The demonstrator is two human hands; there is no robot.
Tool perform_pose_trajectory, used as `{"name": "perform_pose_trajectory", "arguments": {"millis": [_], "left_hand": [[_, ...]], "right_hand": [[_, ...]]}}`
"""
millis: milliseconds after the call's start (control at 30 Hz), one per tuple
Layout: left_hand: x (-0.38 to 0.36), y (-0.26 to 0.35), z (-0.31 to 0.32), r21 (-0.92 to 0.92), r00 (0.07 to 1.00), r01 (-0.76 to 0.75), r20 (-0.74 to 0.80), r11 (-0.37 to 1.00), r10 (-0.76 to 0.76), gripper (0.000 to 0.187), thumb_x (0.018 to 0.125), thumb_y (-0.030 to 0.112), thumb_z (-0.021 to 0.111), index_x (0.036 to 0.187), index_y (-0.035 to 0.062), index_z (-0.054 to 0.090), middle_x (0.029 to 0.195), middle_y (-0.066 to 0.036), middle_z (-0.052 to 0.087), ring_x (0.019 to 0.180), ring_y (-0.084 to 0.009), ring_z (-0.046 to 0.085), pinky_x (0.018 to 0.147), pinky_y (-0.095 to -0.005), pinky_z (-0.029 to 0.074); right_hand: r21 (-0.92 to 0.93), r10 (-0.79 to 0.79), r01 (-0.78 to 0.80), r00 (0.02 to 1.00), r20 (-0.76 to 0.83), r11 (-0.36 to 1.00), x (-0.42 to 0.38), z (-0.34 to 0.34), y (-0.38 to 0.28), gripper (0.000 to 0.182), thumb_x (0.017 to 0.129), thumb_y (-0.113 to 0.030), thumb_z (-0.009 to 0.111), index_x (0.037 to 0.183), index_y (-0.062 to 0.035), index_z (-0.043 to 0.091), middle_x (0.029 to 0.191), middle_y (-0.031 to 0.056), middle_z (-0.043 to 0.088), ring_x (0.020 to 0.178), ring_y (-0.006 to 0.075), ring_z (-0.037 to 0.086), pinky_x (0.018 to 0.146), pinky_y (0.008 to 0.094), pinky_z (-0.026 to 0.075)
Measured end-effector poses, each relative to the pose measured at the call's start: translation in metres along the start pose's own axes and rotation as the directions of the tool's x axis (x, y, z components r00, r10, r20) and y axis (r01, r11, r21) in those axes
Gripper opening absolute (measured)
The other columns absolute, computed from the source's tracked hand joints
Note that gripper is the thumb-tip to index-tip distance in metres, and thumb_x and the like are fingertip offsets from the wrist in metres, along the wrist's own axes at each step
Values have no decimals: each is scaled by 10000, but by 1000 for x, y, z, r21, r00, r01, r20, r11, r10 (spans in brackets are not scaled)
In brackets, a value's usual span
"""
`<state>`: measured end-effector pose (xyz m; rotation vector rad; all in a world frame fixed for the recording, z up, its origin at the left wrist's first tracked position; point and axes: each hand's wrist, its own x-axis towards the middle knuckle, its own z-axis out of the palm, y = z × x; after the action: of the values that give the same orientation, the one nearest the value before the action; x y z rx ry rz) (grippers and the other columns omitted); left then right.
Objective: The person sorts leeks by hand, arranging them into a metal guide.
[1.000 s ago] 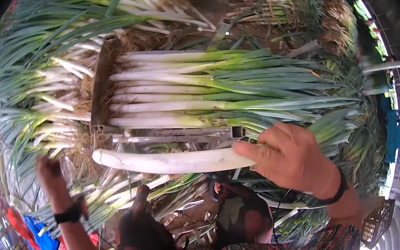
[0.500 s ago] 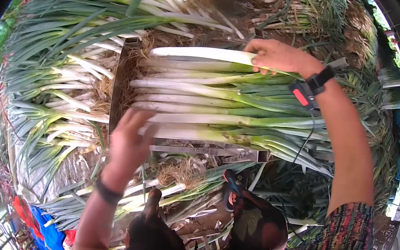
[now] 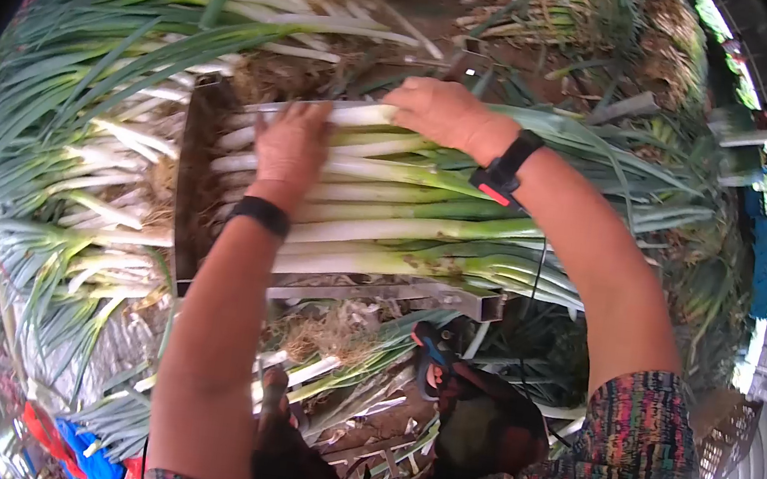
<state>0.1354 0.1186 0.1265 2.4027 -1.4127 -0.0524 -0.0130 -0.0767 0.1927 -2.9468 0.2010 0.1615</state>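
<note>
Leeks [image 3: 376, 224] lie side by side in a metal frame [image 3: 192, 178], roots to the left and green leaves to the right. My right hand [image 3: 442, 113] is closed around the topmost leek [image 3: 360, 116] where white turns to green. Over the white stems rests my left hand [image 3: 293, 152], its fingers stretched out and lying across the upper leeks, that same leek among them. Its palm side is hidden, and the fingertips reach the frame's far side.
A big pile of leeks [image 3: 65, 105] with roots attached spreads at the left. More bundles [image 3: 562, 32] lie at the far right. Below the frame, loose roots [image 3: 324, 333] and stems cover the ground near my shoes [image 3: 490, 420]. A blue crate [image 3: 766, 263] stands at the right edge.
My left hand has moved up from the lower root ends onto the upper stems. My right hand, holding the leek, has shifted left and lowered it against the others. The view has shifted slightly.
</note>
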Motion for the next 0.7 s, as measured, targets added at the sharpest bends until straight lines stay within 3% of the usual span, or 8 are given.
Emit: {"name": "perform_pose_trajectory", "arguments": {"millis": [33, 100, 167, 300, 400, 467, 600, 700], "left_hand": [[4, 0, -3, -42, 999, 17, 39, 999, -15, 345, 940, 344, 570, 1263, 230, 609, 1221, -56, 635, 1191, -262, 567, 1057, -623, 309], [7, -6, -4, -144, 999, 7, 46, 990, 0, 322, 936, 326, 582, 1230, 204, 629, 1172, -82, 650, 1142, -305, 591, 1022, -564, 378], [14, -15, 4, -186, 991, 23, 137, 982, 3, 309, 931, 341, 583, 1208, 211, 629, 1184, -73, 642, 1171, -300, 577, 1055, -617, 302], [20, -22, 14, -192, 972, 22, 232, 981, 23, 314, 943, 354, 564, 1222, 221, 623, 1213, -73, 634, 1179, -309, 575, 1069, -650, 261], [15, -20, 16, -121, 959, 17, 282, 993, 18, 359, 971, 376, 523, 1311, 275, 576, 1379, -65, 533, 1330, -319, 428, 1111, -642, 201], [17, -19, 13, -72, 954, 11, 299, 997, 12, 392, 990, 390, 497, 1371, 310, 544, 1489, -59, 466, 1431, -326, 330, 1140, -637, 161], [11, -15, 16, -54, 975, 2, 222, 999, 10, 402, 994, 384, 492, 1392, 339, 518, 1484, -98, 467, 1430, -345, 327, 1148, -638, 126], [9, -15, 18, -88, 984, 6, 180, 996, 10, 381, 983, 357, 519, 1363, 338, 542, 1484, -121, 462, 1432, -363, 318, 1155, -632, 107]], "right_hand": [[-59, 22, -23, 999, -24, 998, -10, -5, -7, 384, 863, -262, 642, 1233, -166, 604, 1112, 107, 630, 1012, 319, 625, 873, 436, 500], [-168, -23, 5, 994, -106, 986, -33, -11, -7, 410, 847, -228, 666, 1250, -205, 597, 1162, 56, 617, 1058, 268, 610, 923, 416, 467], [-319, -166, 86, 959, -232, 944, -58, -7, 6, 427, 840, -209, 674, 1258, -221, 593, 1185, 34, 610, 1087, 239, 596, 936, 402, 452], [-281, 11, -94, 959, -284, 955, -93, -18, 25, 484, 839, -212, 686, 1310, -260, 584, 1209, 10, 608, 1121, 246, 572, 963, 407, 422], [-99, 136, -168, 954, -266, 981, -89, -1, 31, 478, 851, -223, 692, 1314, -284, 589, 1195, 15, 615, 1108, 264, 577, 966, 418, 421], [-63, 233, -248, 955, -185, 967, -84, 1, 33, 450, 857, -219, 686, 1295, -280, 601, 1166, 30, 627, 1085, 283, 572, 964, 426, 428], [57, 336, -335, 941, -24, 941, -71, -5, 48, 355, 881, -232, 656, 1232, -279, 639, 1072, 46, 634, 1017, 290, 583, 922, 423, 451], [-115, 270, -283, 956, -117, 952, -69, 9, 50, 312, 928, -313, 596, 1238, -314, 632, 1016, 55, 627, 1044, 276, 605, 889, 457, 464]]}}
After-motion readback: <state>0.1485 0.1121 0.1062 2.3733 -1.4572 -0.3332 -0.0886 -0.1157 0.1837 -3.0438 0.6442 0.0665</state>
